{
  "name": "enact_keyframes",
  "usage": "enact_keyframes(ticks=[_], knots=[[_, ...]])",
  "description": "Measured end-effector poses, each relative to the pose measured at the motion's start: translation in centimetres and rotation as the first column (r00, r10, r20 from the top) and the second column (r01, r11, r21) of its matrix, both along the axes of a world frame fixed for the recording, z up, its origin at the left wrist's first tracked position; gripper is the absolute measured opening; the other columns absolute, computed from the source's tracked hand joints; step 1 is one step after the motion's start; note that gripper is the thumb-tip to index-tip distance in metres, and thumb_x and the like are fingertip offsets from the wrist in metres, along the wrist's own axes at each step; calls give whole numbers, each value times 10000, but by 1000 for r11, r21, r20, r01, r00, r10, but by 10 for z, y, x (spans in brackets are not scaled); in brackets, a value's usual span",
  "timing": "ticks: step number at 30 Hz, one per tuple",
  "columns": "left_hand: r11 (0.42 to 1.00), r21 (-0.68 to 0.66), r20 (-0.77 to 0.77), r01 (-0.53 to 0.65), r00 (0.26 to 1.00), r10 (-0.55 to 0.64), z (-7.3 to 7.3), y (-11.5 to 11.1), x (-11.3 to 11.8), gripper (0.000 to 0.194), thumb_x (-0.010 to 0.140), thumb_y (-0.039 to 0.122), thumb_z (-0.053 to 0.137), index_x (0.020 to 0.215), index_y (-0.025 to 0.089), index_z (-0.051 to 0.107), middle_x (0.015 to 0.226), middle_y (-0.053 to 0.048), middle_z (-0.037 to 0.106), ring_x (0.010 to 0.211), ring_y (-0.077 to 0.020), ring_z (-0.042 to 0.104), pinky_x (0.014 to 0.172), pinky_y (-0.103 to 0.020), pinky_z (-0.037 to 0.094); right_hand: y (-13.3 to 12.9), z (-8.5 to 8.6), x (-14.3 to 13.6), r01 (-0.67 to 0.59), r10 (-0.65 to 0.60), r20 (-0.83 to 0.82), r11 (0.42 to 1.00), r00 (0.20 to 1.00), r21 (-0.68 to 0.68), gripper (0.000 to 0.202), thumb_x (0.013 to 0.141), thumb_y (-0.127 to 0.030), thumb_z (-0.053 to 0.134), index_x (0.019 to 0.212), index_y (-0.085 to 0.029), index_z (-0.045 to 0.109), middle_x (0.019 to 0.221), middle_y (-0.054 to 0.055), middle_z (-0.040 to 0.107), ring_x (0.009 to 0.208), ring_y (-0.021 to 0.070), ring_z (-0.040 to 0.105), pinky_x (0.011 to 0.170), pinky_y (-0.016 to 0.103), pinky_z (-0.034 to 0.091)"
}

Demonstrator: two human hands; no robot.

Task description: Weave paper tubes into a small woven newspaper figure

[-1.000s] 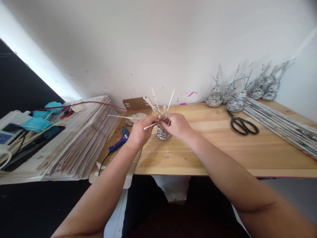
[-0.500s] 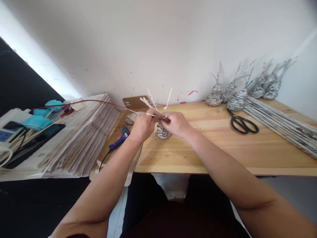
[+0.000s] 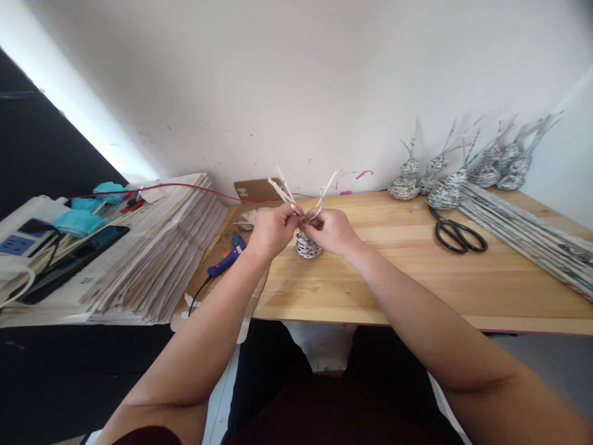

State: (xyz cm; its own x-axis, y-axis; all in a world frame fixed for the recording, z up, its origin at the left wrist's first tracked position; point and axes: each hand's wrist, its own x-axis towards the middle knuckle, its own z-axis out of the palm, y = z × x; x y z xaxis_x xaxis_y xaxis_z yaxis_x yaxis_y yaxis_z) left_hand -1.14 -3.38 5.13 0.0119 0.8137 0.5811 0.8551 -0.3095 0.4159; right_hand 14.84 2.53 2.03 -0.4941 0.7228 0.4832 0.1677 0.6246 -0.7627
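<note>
A small woven newspaper gourd (image 3: pixel 308 246) stands upright on the wooden table in front of me, with white paper strips (image 3: pixel 283 188) sticking up from its top. My left hand (image 3: pixel 277 230) is closed, its thumb and fingers pinching at the strips on the gourd's left side. From the right, my right hand (image 3: pixel 332 230) pinches a bent paper strip (image 3: pixel 328 188) close to the neck. The fingertips of both hands almost meet and hide the upper part of the weave.
Several finished-looking woven gourds (image 3: pixel 404 180) stand along the wall at right, beside rolled newspaper tubes (image 3: pixel 523 228). Black-handled scissors (image 3: pixel 458 237) lie before them. Left of my hands are a blue glue gun (image 3: pixel 227 258), a stack of newspaper (image 3: pixel 152 253), a phone (image 3: pixel 76 264) and a red cord (image 3: pixel 185 185).
My fingertips have drawn closer over the gourd's top. The strip at my right hand now leans further right. The whole view has shifted slightly.
</note>
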Motion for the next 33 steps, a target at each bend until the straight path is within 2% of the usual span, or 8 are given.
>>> enact_keyframes(ticks=[5,11,17,27,33], knots=[[997,-8,69,71,995,-70,-3,-1,-2,132,884,258,616,903,204,735,804,-14,761,705,-151,680,681,-248,497,0,2,3,-41,40,-18,997,999,-63,158,808,-257,655,864,-136,740,612,-7,640,554,101,541,558,212,393],[992,4,178,127,976,-126,-7,-7,-6,148,896,272,607,953,184,711,915,-48,759,748,-149,685,710,-256,537,4,1,5,-53,54,17,998,998,-34,169,808,-264,658,877,-128,729,641,6,651,572,105,542,569,218,392],[988,-29,245,148,960,-137,-12,-5,-8,152,902,301,612,953,184,694,829,-27,745,742,-148,682,700,-251,532,3,0,5,-64,64,14,998,998,-28,166,805,-265,661,885,-132,721,637,5,651,568,109,546,569,224,400],[997,15,157,78,984,-79,-14,-3,-2,95,895,243,583,920,182,651,747,6,690,688,-135,632,675,-239,475,2,5,6,-73,74,18,996,997,-56,103,786,-249,660,793,-148,681,583,-31,581,534,90,488,540,212,370],[993,47,161,106,981,-112,-12,-3,-3,114,924,257,559,950,182,641,857,-17,716,773,-140,643,723,-237,479,5,3,6,-78,75,-34,994,997,-80,142,820,-256,626,907,-152,668,671,-4,638,582,115,551,583,236,420]])
